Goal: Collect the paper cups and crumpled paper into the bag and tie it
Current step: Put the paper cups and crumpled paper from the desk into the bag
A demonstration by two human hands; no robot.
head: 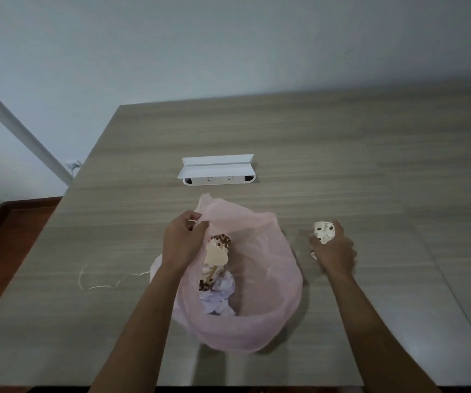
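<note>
Both forearms come in from the bottom edge, bare, reaching fwd over the counter (313,143). Left hand (181,239) is up at the bag (257,330) rim on its far-left side, fingers (197,215) pinched tight on the thin pink plastic, holding the mouth open. Right hand (334,251) is to the right of the bag, apart from it, palm down, fingers curled round a cup (324,231) w/ a dark pattern; cup is tilted, whether it's lifted or touching the counter can't be told.

Counts: 1 bag, 2 hands, 1 cup in the right hand, at least 1 patterned cup in the bag (217,249) (poss. a 2nd under it, too blurred to tell), 1 paper wad (220,296), 1 string (98,285), 1 socket box (217,170).

Bag: pink, see-through, mouth wide open facing up, sits mid-counter. Inside: brown-spotted cup lying on its side toward the left wall, white crumpled paper just below it, touching.

String lies loose on the counter left of the bag. White socket box w/ lid flipped up sits beyond the bag, well apart
</note>
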